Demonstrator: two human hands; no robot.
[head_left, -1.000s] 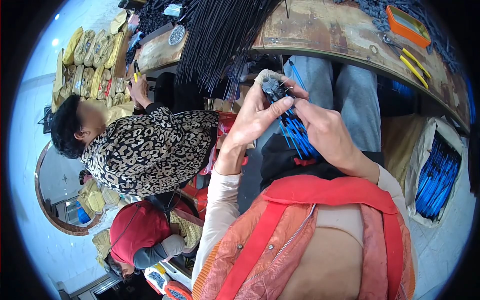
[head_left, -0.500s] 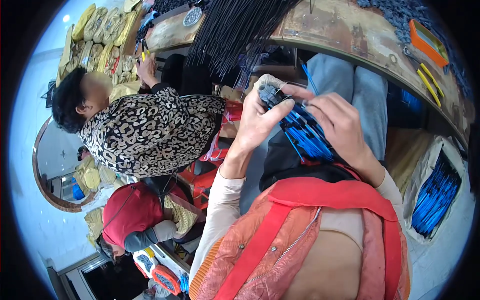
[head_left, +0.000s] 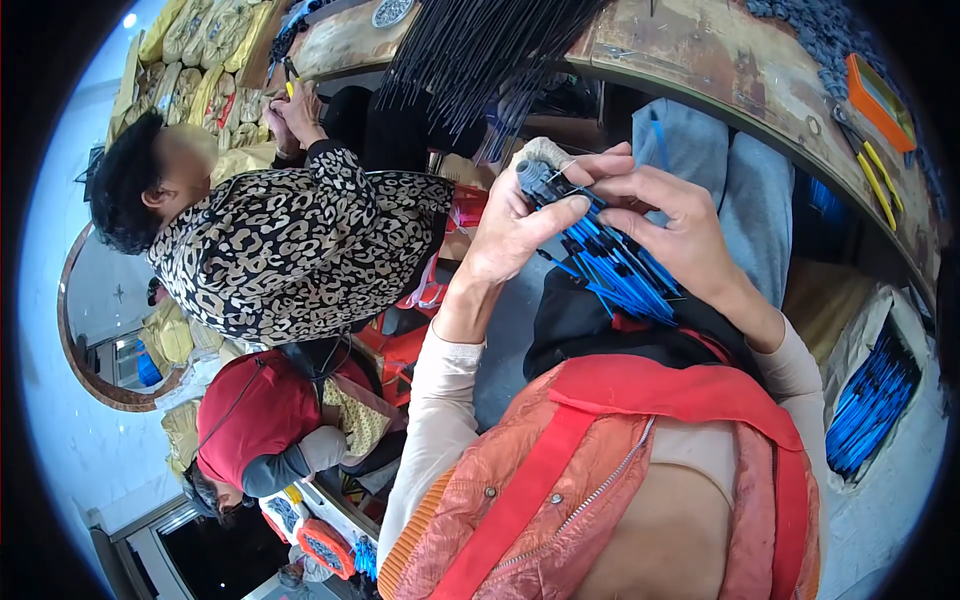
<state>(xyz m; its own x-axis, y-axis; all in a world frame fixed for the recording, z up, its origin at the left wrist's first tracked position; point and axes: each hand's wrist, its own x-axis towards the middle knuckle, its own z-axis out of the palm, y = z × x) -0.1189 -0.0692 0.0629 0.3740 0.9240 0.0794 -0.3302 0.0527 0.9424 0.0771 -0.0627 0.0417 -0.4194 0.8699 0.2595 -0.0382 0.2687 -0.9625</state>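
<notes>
A bundle of thin blue rods (head_left: pixel 625 275) with black parts among them lies across my lap. At its upper end are dark grey ribbed pieces (head_left: pixel 537 180). My left hand (head_left: pixel 510 230) is closed round that end, thumb across it, with a pale wrap on one finger. My right hand (head_left: pixel 675 225) is pinched close beside the left fingertips, over the top of the bundle. What it pinches is mostly hidden by the fingers. A short blue strip (head_left: pixel 659 146) shows just above the right knuckles, against the grey trousers; whether it is held I cannot tell.
Ahead curves a worn workbench (head_left: pixel 690 65) with long black rods (head_left: pixel 460 60) overhanging its edge. Yellow-handled pliers (head_left: pixel 878 185) and an orange tray (head_left: pixel 880 100) sit at right. A sack of blue rods (head_left: pixel 872 400) stands low right. Two people (head_left: pixel 290 250) work at left.
My right hand has come in against the left fingertips; the blue strip shows farther right and shorter. The nearer person's two hands are now together at the yellow-handled tool. The view has shifted slightly.
</notes>
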